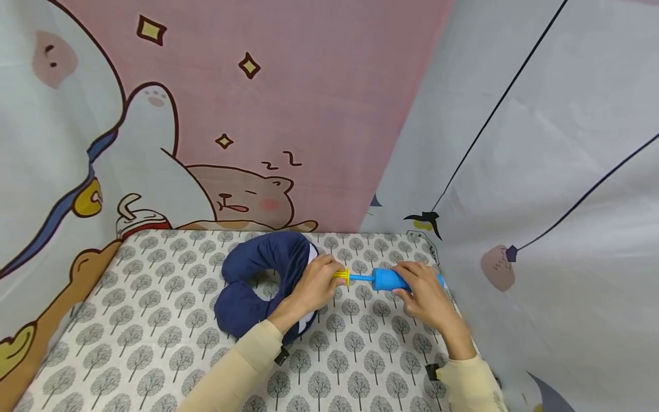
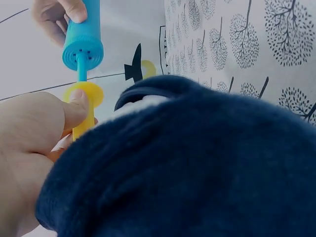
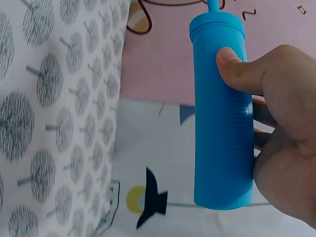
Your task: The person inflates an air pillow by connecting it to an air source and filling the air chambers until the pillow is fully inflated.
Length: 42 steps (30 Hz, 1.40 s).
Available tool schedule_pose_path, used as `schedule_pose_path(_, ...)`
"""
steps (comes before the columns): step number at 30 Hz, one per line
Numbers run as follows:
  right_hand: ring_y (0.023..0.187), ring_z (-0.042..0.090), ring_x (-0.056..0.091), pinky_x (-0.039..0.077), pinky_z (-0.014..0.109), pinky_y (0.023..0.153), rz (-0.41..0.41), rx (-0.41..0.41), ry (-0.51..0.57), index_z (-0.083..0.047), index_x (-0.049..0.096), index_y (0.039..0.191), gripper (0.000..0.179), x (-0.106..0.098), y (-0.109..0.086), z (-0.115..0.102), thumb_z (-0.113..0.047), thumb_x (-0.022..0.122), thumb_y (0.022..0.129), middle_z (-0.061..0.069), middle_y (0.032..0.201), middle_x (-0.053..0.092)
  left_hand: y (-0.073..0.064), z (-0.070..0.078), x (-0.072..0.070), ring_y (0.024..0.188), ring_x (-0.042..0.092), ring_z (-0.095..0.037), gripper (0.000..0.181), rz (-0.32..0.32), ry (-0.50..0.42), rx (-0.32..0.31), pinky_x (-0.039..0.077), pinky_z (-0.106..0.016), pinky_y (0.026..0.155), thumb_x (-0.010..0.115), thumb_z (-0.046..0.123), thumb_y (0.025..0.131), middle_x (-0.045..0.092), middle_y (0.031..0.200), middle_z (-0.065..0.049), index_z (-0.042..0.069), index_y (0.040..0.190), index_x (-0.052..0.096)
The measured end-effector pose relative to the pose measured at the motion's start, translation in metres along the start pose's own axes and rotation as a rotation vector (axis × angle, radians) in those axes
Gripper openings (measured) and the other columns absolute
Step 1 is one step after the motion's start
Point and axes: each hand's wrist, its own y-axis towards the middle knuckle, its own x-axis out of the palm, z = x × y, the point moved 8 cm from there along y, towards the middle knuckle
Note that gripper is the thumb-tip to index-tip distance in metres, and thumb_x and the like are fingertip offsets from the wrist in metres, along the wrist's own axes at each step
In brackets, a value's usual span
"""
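We see one blue pump [image 1: 389, 280] held just above the tabletop [image 1: 360, 355], to the right of the pillow. A length of its blue rod [image 1: 362, 278] shows between the barrel and the yellow end piece [image 2: 83, 127]. We count one barrel, one rod and one yellow piece.

The left hand's [image 1: 316, 281] grip is narrow, with thumb and fingers pinching the yellow piece; the right hand's [image 1: 426, 290] grip is curled round the barrel. Those are the two hands we can count.

As far as we can judge, the pump is in both hands and in line, with its rod partly out, so the work looks underway. How many strokes are done or left we cannot tell, nor whether the yellow piece meets anything, as the left hand hides its far end.

Under and beside the left hand lies one navy neck pillow [image 1: 241, 308], curved into a ring with its gap facing left and a white area along its right edge. It looks plump, but we cannot tell what fills it.

Further out, we count two cream sleeves [image 1: 234, 375], one tree-print cloth over the tabletop, and three yellow stars on the printed wall hanging [image 1: 329, 86].
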Motion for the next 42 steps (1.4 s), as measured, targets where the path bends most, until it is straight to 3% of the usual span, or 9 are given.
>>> schedule_pose_path(12,0.122,0.046,0.07,0.053,0.066,0.104,-0.015,-0.009,0.025,0.002,0.078,0.131,0.049,0.027,0.022,-0.028,-0.011,0.096,0.088,0.023,0.132,0.077,0.001,0.001,-0.002,0.09,0.068,-0.025,0.016,0.01,-0.011,0.006,0.061,-0.038,0.084,0.089,0.013,0.095,0.075,0.096,-0.009,0.002,0.106,0.084)
schedule_pose_path(19,0.122,0.043,0.07,0.054,0.064,0.104,-0.025,-0.024,0.012,0.0,0.078,0.134,0.05,0.028,0.027,-0.032,-0.016,0.096,0.09,0.02,0.134,0.077,0.001,-0.001,-0.002,0.09,0.07,-0.026,0.017,-0.013,-0.019,0.009,0.062,-0.038,0.083,0.088,0.013,0.096,0.076,0.098,-0.011,0.001,0.107,0.084)
schedule_pose_path(26,0.128,0.046,0.069,0.051,0.07,0.111,-0.03,0.017,0.01,-0.002,0.076,0.138,0.052,0.014,0.013,-0.008,-0.014,0.094,0.091,0.021,0.137,0.075,0.0,-0.003,-0.004,0.09,0.069,-0.024,0.016,-0.034,-0.016,0.007,0.063,-0.038,0.083,0.085,0.016,0.1,0.076,0.098,-0.008,0.003,0.109,0.084)
schedule_pose_path(31,0.128,0.049,0.068,0.049,0.072,0.109,-0.024,0.048,0.017,0.0,0.076,0.138,0.052,0.004,0.0,0.014,-0.01,0.094,0.09,0.023,0.137,0.074,0.0,-0.003,-0.004,0.09,0.07,-0.024,0.017,-0.032,-0.01,0.016,0.063,-0.039,0.083,0.086,0.017,0.099,0.076,0.098,-0.009,0.002,0.108,0.084)
schedule_pose_path(42,0.137,0.053,0.06,0.041,0.075,0.115,-0.108,0.166,0.084,0.0,0.071,0.146,0.052,-0.013,-0.018,0.053,-0.006,0.087,0.097,0.028,0.146,0.069,0.0,-0.005,-0.006,0.092,0.072,-0.026,0.017,-0.03,-0.016,-0.009,0.064,-0.04,0.085,0.087,0.016,0.099,0.078,0.101,-0.01,0.003,0.11,0.085)
